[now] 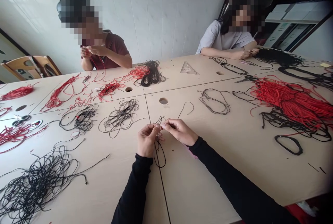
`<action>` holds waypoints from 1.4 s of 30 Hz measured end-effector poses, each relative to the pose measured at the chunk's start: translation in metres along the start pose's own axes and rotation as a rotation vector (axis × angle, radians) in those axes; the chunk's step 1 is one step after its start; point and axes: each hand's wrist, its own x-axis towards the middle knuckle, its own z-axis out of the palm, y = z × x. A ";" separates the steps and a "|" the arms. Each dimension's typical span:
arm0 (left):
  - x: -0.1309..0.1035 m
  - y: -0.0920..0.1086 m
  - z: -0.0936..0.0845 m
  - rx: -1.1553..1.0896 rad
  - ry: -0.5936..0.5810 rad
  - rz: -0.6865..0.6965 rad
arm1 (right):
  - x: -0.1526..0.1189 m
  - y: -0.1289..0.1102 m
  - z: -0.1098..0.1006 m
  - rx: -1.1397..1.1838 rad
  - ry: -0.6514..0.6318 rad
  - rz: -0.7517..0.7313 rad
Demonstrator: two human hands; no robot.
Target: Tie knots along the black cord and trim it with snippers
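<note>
Worktop [197, 182]: pale, beneath both hands.
Red cord pile [286, 99]: right of the hands, over black cord.
Hands: left [147, 140] and right [179, 131] nearly touching, thumbs and fingers pinched closed on the black cord.
Black cord [163, 159]: between the hands, its loop hanging below.

Daylight seems to reach us from the left, where we see glare on the pale wall panels [145, 15] and a whitish sheen across the light wooden table [197, 168]. We get soft shadows, a dark far right corner, slight softness and wide-angle stretching near the edges.
</note>
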 end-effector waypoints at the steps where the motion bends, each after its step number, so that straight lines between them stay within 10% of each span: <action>1: 0.000 0.000 0.000 -0.003 0.008 -0.002 | 0.000 0.001 0.000 -0.004 0.021 0.008; 11: 0.000 0.000 0.000 -0.002 0.032 -0.004 | 0.000 0.002 0.000 -0.037 0.029 0.008; 19: 0.002 0.000 -0.001 -0.047 0.090 0.008 | -0.001 0.005 0.003 -0.293 0.289 -0.132; 42: 0.002 -0.003 -0.001 -0.031 0.025 0.009 | -0.001 0.004 0.009 -0.344 0.279 -0.137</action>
